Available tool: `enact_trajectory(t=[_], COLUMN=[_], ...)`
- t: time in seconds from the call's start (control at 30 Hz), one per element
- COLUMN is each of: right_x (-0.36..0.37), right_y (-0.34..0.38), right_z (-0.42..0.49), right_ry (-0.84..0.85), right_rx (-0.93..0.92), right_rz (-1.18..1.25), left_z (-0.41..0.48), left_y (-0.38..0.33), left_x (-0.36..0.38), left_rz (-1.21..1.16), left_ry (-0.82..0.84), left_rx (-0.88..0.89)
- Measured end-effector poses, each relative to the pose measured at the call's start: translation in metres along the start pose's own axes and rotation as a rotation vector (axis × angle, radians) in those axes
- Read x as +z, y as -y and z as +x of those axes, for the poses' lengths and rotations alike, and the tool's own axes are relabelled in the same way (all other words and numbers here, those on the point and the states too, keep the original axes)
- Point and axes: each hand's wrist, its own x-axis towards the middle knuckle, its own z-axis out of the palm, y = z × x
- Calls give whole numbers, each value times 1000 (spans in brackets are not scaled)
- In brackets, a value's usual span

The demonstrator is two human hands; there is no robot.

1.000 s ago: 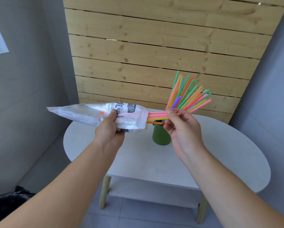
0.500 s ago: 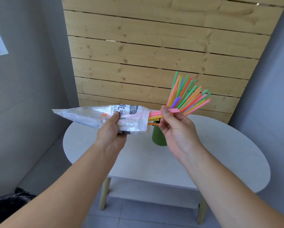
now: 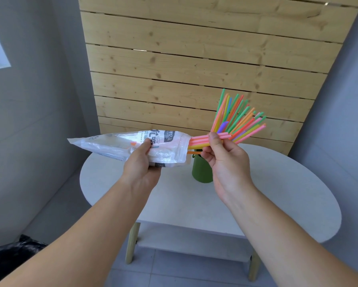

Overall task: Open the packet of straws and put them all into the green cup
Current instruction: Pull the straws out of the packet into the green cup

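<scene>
From my remote seat I watch the left hand [image 3: 142, 168] grip the clear printed packet [image 3: 112, 146] in the air above the white table [image 3: 277, 193], thumb pressed on top and fingers curled underneath. The packet lies nearly level, its open mouth turned toward the right hand [image 3: 225, 162]. That hand pinches a small bunch of pink and orange straws [image 3: 196, 140] between thumb and fingertips, just where they stick out of the mouth. Behind the right hand the green cup [image 3: 202, 172] stands upright on the table, its rim hidden from me by the fingers. A fan of coloured straws [image 3: 238, 119] spreads up and to the right above the cup, against the wooden slat wall [image 3: 194, 69].
</scene>
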Motion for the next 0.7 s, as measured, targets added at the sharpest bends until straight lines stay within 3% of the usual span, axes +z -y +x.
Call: enact_trajectory(t=[0.17, 0.7], right_x=[-4, -15], right_y=[6, 28], right_z=[5, 16], right_ry=[-49, -44], right_rx=[-134, -182], right_rz=[-135, -144], left_z=[-1, 0], left_y=[-4, -11], left_x=[-2, -5], left_rz=[-8, -46], left_ry=[-33, -97], left_rx=[-17, -11])
